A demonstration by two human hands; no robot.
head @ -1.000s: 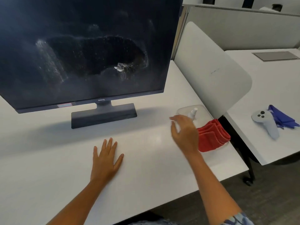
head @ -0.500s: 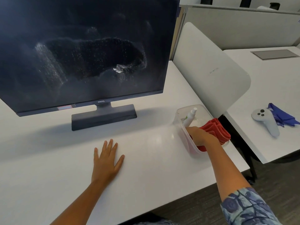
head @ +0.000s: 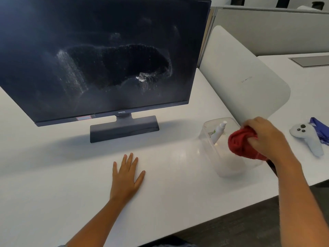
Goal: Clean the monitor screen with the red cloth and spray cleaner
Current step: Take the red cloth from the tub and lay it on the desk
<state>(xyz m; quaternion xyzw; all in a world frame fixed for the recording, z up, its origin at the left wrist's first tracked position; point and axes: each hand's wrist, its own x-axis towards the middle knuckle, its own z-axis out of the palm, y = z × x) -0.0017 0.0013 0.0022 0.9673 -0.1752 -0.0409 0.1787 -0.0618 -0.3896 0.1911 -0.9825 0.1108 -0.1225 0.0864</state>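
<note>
The dark monitor [head: 106, 56] stands on the white desk [head: 53, 184], its screen smeared with wet spray streaks around a wiped patch. A clear plastic bin [head: 210, 145] sits at the desk's right end and holds a white spray bottle [head: 218, 131] leaning inside. My right hand [head: 267, 138] is closed on the bunched red cloth [head: 240, 141], held just above the bin. My left hand [head: 127, 173] lies flat on the desk in front of the monitor stand, fingers spread, holding nothing.
A white rounded divider panel [head: 249, 77] rises behind the bin. On the neighbouring desk to the right lie a pale game controller [head: 308, 138] and a blue cloth [head: 320, 129]. The desk's front edge drops to dark floor [head: 240, 229].
My right hand reached into the bin, closed on the red cloth and lifted it up and to the right. The left hand stayed flat on the desk.
</note>
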